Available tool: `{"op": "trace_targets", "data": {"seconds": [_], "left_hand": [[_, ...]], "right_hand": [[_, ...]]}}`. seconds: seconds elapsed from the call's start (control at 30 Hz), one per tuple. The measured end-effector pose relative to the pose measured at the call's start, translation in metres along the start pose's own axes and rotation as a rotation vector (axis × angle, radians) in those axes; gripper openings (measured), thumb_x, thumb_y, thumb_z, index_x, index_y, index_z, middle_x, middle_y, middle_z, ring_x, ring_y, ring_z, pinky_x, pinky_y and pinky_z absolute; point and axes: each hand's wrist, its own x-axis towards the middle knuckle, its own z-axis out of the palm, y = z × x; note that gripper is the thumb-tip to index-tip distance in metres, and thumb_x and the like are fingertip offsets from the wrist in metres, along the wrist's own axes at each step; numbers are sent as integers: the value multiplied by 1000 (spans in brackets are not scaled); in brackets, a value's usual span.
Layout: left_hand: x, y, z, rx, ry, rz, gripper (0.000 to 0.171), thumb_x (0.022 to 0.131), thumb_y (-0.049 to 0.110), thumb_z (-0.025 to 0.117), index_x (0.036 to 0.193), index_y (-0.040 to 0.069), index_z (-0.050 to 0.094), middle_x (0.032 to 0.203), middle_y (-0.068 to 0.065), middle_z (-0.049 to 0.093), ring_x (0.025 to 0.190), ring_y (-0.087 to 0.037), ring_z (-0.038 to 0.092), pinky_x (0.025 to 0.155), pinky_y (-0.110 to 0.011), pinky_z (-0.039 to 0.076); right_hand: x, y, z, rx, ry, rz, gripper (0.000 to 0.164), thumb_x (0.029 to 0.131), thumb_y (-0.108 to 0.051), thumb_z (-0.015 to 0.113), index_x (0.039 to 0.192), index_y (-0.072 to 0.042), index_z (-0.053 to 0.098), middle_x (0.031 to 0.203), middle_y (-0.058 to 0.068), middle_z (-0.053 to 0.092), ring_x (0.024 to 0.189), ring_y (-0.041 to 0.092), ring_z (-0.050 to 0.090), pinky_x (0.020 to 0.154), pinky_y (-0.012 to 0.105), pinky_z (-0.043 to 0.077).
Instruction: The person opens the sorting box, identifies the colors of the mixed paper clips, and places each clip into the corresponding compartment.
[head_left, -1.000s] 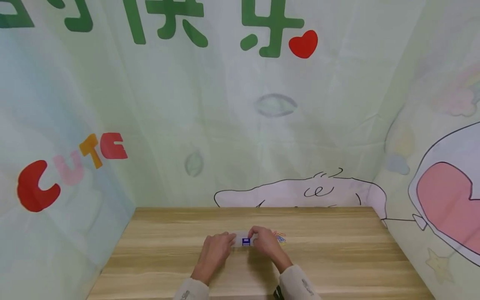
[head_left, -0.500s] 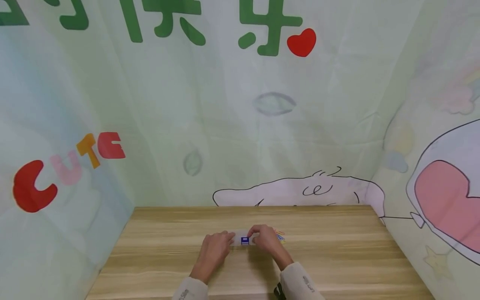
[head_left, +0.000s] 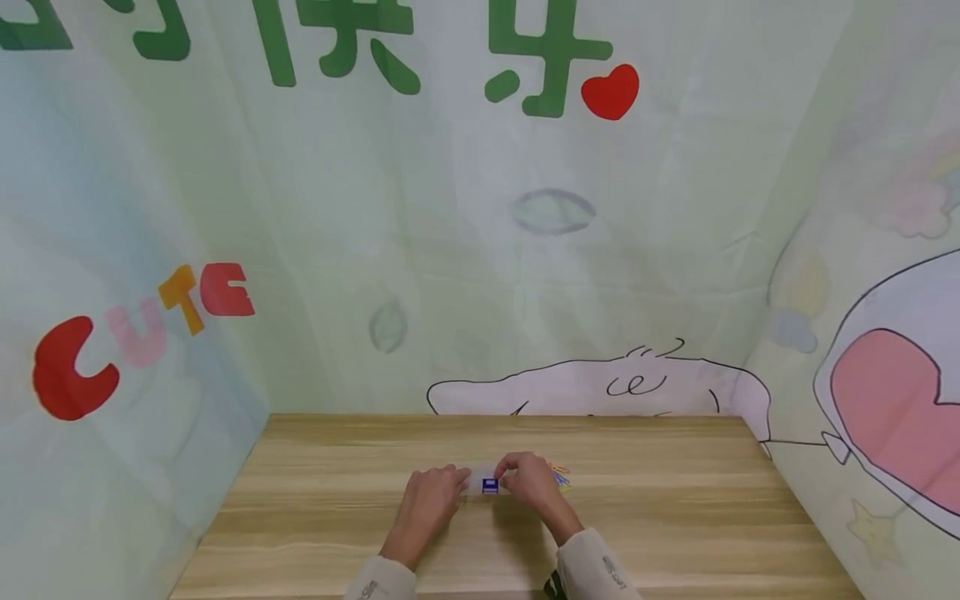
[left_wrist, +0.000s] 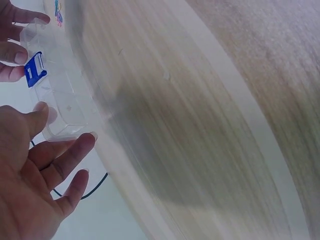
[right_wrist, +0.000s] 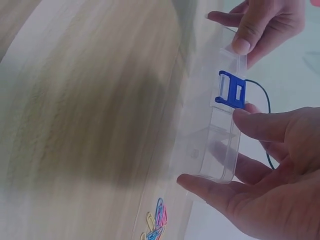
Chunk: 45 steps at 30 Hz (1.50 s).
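A small clear plastic box with a blue latch on its front sits between both hands over the wooden table. My left hand grips its left end, the thumb on the front face and fingers around the end. At the other end my right hand holds the box, its thumb right at the edge of the latch. Dividers show through the clear walls in the right wrist view, and the lid lies over the box. No contents are visible inside.
Several coloured paper clips lie in a loose pile on the table, just right of the right hand. A printed cloth backdrop rises behind the table and along both sides. A thin dark cord hangs behind the box.
The head view sways slightly. Both hands stay on the box in nearly the same hold, and the paper clips have not moved.
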Motion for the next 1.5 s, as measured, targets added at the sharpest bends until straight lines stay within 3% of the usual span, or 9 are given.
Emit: {"op": "trace_targets", "data": {"seconds": [0.17,0.43,0.7,0.87,1.0,1.13,1.23,1.37,1.5], "left_hand": [[0,1,-1,4,-10,-2,10,91,24,66,98,20,72,70,0,60,58,-19,56,51,-35,43],[0,1,-2,13,-14,-8,16,91,26,66,105,21,74,71,-1,61,58,-18,56,52,-34,44],[2,-2,-4,33,19,10,13,90,26,67,100,21,73,68,0,58,54,-17,52,49,-33,42],[0,-1,-5,20,1,6,14,91,26,66,102,20,73,70,-1,60,55,-18,54,50,-34,43],[-2,0,-5,26,-18,10,16,91,27,66,104,21,73,72,-1,61,56,-18,55,52,-34,44],[-4,1,-3,37,-2,11,16,90,27,67,103,21,74,73,-1,61,58,-19,58,52,-35,44],[-4,1,-1,27,-11,-8,19,91,28,66,106,22,74,77,-2,65,62,-21,62,55,-36,46],[-5,0,1,8,-10,-16,20,91,29,65,109,23,74,81,-2,67,64,-21,63,56,-37,48],[-7,0,3,5,30,15,16,90,28,66,102,21,74,74,-1,63,58,-21,60,51,-35,43]], "right_hand": [[-1,-3,-2,18,-11,23,11,81,-2,70,76,-11,70,87,5,69,68,17,52,59,28,40],[2,-4,-5,-22,-34,14,15,80,0,67,73,-12,71,82,2,69,68,15,52,60,27,41],[5,-6,-10,-2,-61,-29,19,81,4,64,73,-10,74,80,0,70,67,12,52,56,24,41],[6,-3,-8,19,-86,-12,20,80,5,61,73,-11,73,80,0,69,66,12,51,54,23,40],[4,-2,-6,-10,-93,-16,19,79,4,64,76,-13,73,91,4,71,75,17,57,61,29,45],[4,-1,-4,-38,-98,-12,24,78,0,66,96,-13,76,108,14,70,86,24,62,67,36,49],[4,1,-2,-64,-112,-13,21,85,-11,67,104,-13,76,110,13,71,88,24,64,70,39,52],[5,2,0,-79,-114,-19,20,92,-28,66,100,-15,78,104,6,74,95,23,68,86,47,50],[4,3,2,-71,-109,13,16,88,-27,70,97,-17,79,103,5,74,100,28,66,92,53,46]]}}
